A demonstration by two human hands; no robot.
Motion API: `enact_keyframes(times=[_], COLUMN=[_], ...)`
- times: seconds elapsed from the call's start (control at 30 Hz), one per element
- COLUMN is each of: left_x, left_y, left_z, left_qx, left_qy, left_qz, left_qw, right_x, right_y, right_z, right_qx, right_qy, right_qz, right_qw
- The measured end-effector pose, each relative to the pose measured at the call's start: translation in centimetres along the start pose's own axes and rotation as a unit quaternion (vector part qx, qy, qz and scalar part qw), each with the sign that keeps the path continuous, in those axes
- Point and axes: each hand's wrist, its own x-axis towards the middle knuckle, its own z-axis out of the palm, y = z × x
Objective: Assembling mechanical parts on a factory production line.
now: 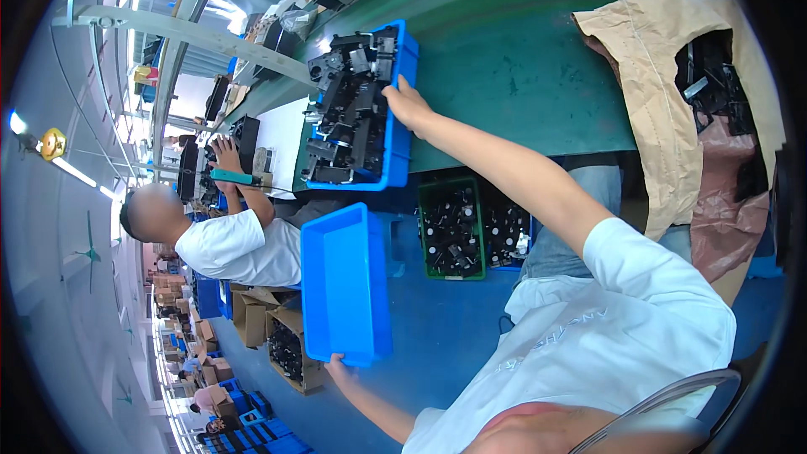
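Note:
My right hand (408, 107) is closed on the rim of a blue bin (407, 59) at the edge of the green table. Black plastic parts with metal bits (353, 109) are heaped in that bin. Lower down, my left hand (340, 367) grips the near end of a second blue bin (345, 286), which holds nothing. Its fingers are partly hidden under the bin. This bin hangs in front of the table, just below the filled one, and is tilted so that its inside faces me.
A co-worker in a white shirt (227, 244) sits at left, holding a teal tool (235, 176). A green crate (482, 244) of black parts stands below the table (513, 59). At right lies a torn brown paper sack (656, 92). Cardboard boxes (252, 315) stand behind.

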Motion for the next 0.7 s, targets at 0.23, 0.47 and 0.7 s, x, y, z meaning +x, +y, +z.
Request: enact_keyframes(times=[0.23, 0.47, 0.7], left_x=[-5.5, -15.6, -17.5], left_y=[2.6, 7.5, 4.2], left_z=[-3.5, 9.0, 25.5], left_qx=[0.095, 0.057, -0.041], left_qy=[-0.131, -0.291, -0.369], left_qz=[0.028, -0.027, -0.036], left_qw=[0.986, 0.955, 0.928], right_x=[-1.0, -10.6, -24.1], right_y=[-1.7, -3.7, -5.0], right_z=[-1.3, -16.6, -30.2], right_qx=[0.032, 0.097, 0.252], right_qy=[-0.185, -0.250, -0.074], right_qz=[0.080, 0.032, -0.121], right_qw=[0.979, 0.963, 0.957])
